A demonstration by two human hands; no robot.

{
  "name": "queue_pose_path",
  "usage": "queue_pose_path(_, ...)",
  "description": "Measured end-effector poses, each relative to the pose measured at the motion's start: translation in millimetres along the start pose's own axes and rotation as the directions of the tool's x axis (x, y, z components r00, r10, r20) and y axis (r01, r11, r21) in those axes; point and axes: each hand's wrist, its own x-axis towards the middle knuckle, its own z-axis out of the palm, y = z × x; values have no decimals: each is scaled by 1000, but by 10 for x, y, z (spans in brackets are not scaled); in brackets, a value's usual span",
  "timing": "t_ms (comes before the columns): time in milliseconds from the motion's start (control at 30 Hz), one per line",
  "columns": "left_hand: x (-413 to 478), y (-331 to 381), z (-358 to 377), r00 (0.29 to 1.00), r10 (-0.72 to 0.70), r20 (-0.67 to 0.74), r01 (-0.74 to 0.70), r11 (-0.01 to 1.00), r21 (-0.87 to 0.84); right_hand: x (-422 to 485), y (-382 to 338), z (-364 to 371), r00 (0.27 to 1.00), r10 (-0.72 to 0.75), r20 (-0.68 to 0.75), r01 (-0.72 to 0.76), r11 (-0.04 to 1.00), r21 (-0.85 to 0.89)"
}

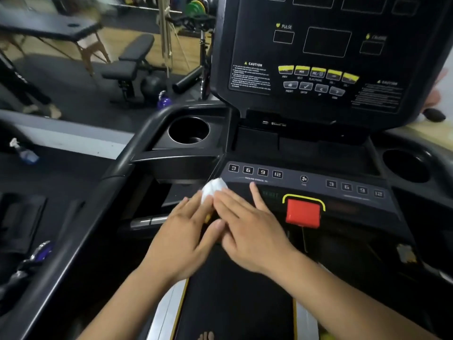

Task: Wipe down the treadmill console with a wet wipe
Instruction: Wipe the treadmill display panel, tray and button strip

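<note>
Both hands are meeting just left of the frame's centre, low down, over the treadmill console [318, 153]. The left hand [181, 231] is reaching up with its fingers straight and close together, their tips touching the wet wipe [214, 190] from below. The right hand [247, 224] is lying flat with fingers straight and slightly spread, angling toward the upper left, its leading fingers pressing against the wipe's right side while one finger is pointing up at the control strip. The wipe is showing as a small, crumpled white wad, bunching up above the fingertips at the left end of the strip, just below the incline buttons [255, 171] and well left of the red stop button [303, 212].
</note>
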Motion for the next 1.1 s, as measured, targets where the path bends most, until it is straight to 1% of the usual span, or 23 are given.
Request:
queue_pose_path(67, 244, 87, 45, 1000, 2, 8, -3, 993, 120, 20, 150, -98, 998, 67, 22, -66, 997, -48)
queue_pose_path(133, 566, 287, 124, 999, 47, 14, -48, 970, 239, 14, 373, -222, 986, 165, 12, -163, 983, -86)
queue_pose_path(233, 872, 836, 358, 984, 138, 111, -164, 948, 274, -364, 815, -300, 947, 316, -51, -320, 943, -93)
queue_pose_path(333, 1091, 1448, 748, 936, 260, 239, -322, 906, 275, -976, 1268, -334, 855, 492, -164, -501, 865, -12)
queue_pose_path(433, 1248, 1966, 1078, 875, 373, 309, -455, 851, 261, -1522, 1544, -385, 753, 621, -216, -622, 780, 77)
queue_pose_path(533, 1155, 2239, 1254, 810, 463, 360, -567, 774, 280, -1934, 1498, -327, 663, 721, -199, -687, 692, 220)
queue_pose_path(567, 1098, 2249, 1289, 789, 492, 369, -602, 739, 302, -2025, 1434, -288, 641, 742, -196, -696, 670, 260)
queue_pose_path(633, 1024, 2157, 1336, 755, 546, 363, -653, 678, 339, -2097, 1314, -227, 619, 749, -238, -692, 663, 287)
queue_pose_path(667, 1019, 2073, 1334, 742, 576, 342, -670, 652, 356, -2077, 1278, -213, 621, 735, -272, -683, 678, 273)
queue_pose_path(733, 1065, 1873, 1287, 727, 636, 257, -680, 617, 396, -1927, 1242, -221, 660, 680, -319, -644, 731, 227)
queue_pose_path(800, 1127, 1654, 1191, 748, 644, 159, -643, 645, 413, -1692, 1212, -237, 729, 605, -321, -585, 794, 166)
queue_pose_path(967, 969, 1041, 710, 872, 490, 2, -448, 796, 407, -911, 902, -225, 863, 440, -248, -436, 897, 73)
queue_pose_path(1033, 828, 806, 510, 909, 417, -23, -370, 830, 418, -662, 713, -193, 902, 378, -209, -377, 925, 47)
queue_pose_path(1100, 674, 572, 361, 928, 370, -39, -321, 849, 421, -487, 520, -142, 933, 314, -178, -313, 949, 31)
